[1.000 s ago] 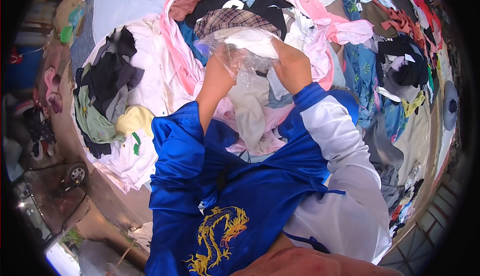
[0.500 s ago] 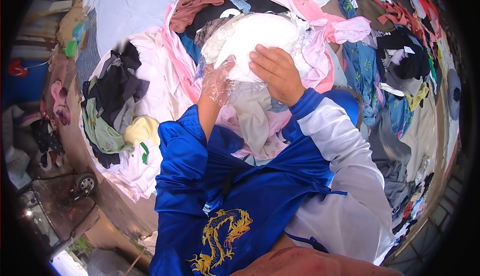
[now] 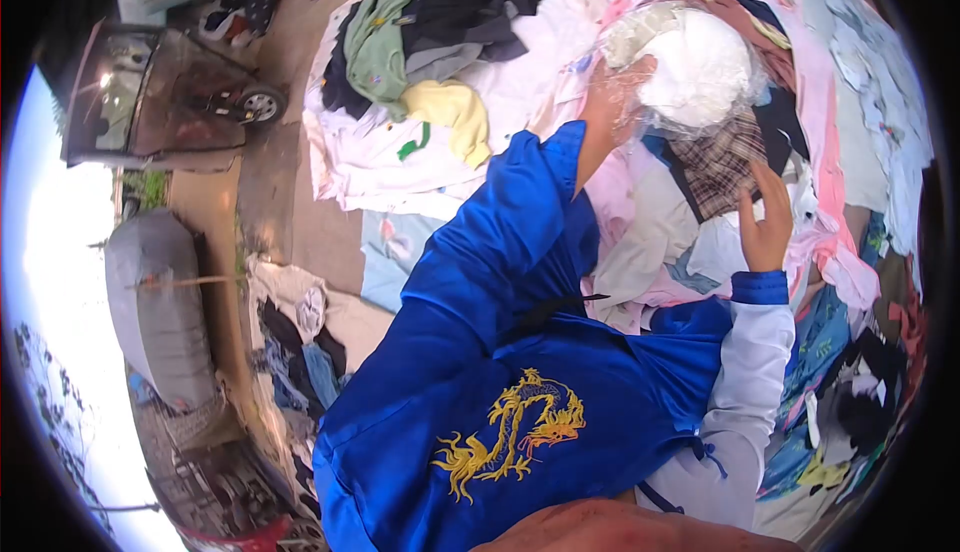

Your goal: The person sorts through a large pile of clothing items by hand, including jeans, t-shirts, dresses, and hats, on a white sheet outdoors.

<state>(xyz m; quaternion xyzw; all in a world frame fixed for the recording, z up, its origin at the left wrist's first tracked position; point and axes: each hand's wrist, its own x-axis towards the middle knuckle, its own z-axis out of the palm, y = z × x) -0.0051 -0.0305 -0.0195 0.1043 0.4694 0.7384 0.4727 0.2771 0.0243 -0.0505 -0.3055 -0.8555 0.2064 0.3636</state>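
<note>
My left hand (image 3: 618,92) grips a round, smooth white bundle (image 3: 700,70) in crinkled clear plastic at its left side. The plastic covers part of the fingers. The bundle is held over the far part of a clothes pile that lies on a pink cloth (image 3: 826,142). My right hand (image 3: 768,220) is off the bundle, thumb and fingers apart, at the right edge of a brown plaid garment (image 3: 722,170). Pale grey cloth (image 3: 655,237) lies in the pile nearer my body.
To the left, black clothes (image 3: 450,12), a green garment (image 3: 378,52) and a yellow garment (image 3: 450,117) lie on a white sheet (image 3: 400,167). More clothes (image 3: 860,382) are heaped at right. A small vehicle (image 3: 165,102) and a covered car (image 3: 160,302) stand farther left.
My view has turned left. The right hand has come off the white bundle and opened beside the plaid garment. My left hand has shifted the bundle away, uncovering more of that garment.
</note>
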